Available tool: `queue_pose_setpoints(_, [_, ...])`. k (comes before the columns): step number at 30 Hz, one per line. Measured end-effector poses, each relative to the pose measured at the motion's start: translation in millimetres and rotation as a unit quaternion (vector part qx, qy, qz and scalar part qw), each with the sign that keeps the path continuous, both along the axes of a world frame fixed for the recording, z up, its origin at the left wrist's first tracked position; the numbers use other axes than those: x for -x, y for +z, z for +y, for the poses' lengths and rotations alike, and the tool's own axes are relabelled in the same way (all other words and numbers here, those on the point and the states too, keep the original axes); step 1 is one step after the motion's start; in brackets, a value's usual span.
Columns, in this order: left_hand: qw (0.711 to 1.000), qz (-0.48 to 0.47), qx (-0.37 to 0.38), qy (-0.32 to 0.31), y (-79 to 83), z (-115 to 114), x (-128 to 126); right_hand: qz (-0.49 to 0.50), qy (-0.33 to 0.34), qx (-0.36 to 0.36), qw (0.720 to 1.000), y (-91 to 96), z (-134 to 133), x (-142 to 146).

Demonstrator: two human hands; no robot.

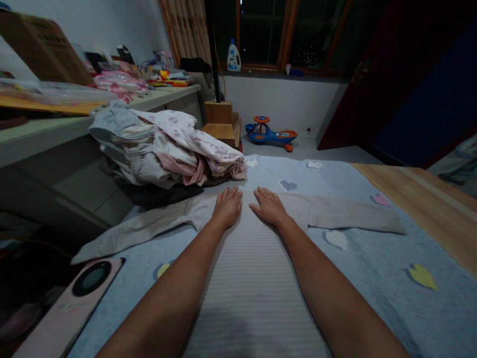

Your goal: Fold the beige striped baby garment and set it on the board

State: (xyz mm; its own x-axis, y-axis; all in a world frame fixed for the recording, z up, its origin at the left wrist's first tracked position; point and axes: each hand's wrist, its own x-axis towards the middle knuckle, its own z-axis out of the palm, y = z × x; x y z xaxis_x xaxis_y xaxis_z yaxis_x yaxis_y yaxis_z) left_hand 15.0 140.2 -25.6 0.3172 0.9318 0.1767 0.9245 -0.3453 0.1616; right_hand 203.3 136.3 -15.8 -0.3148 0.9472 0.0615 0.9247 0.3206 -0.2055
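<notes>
We find the left hand (227, 208) and the right hand (269, 207) resting palm-down on a pale grey striped long-sleeved garment (253, 268), which lies spread flat on the bed, its sleeves stretched out to either side. Both hands sit near the garment's upper edge, just beside each other but not touching. The fingers of each are open and extended, pressed flat on the fabric — neither hand grips anything.

Beneath the garment lies a blue bedsheet (372, 298) with a pattern of coloured hearts. Beyond the hands, a heaped pile of folded and crumpled clothes (167, 149) sits on the bed, nearly touching the garment. A pink phone (70, 303) lies at the near left of the bed, with a wooden bed frame (428, 209) along the right.

Further off we note a cluttered desk (167, 97), a blue and orange ride-on toy (271, 133) on the floor, and a detergent bottle (234, 55) on the windowsill.
</notes>
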Motion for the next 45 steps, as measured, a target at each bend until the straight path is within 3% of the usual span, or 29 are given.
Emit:
queue_pose_setpoints(6, [1.000, 0.001, -0.006, -0.005, -1.4, 0.5, -1.8, 0.003, -0.019, -0.005, 1.000, 1.2, -0.3, -1.6])
queue_pose_setpoints(14, [0.996, -0.034, 0.011, -0.083, -3.2, 5.0, -3.7, 0.038, -0.046, -0.050, 0.997, -6.0, 5.1, -10.0])
queue_pose_setpoints(19, [0.995, -0.041, 0.012, -0.086, -1.8, 6.1, -3.3, 0.041, -0.065, -0.085, 0.993, -4.4, 6.4, -18.9])
queue_pose_setpoints(31, [0.996, -0.016, 0.024, -0.081, 0.7, 1.4, -4.5, 0.007, -0.077, -0.066, 0.995, -2.4, 3.3, -18.8])
queue_pose_setpoints(35, [0.996, -0.017, 0.016, -0.086, -0.4, 2.1, -4.1, 0.040, -0.052, -0.082, 0.994, -5.9, 5.2, -20.7])
queue_pose_setpoints(40, [0.996, -0.018, 0.012, -0.088, -0.6, 2.1, -3.6, 0.088, 0.038, -0.087, 0.992, -9.3, 5.2, -17.2])
queue_pose_setpoints(45, [0.996, -0.015, 0.009, -0.088, -1.2, 2.5, -3.4, 0.068, 0.034, -0.072, 0.994, -10.5, 4.2, -13.1])
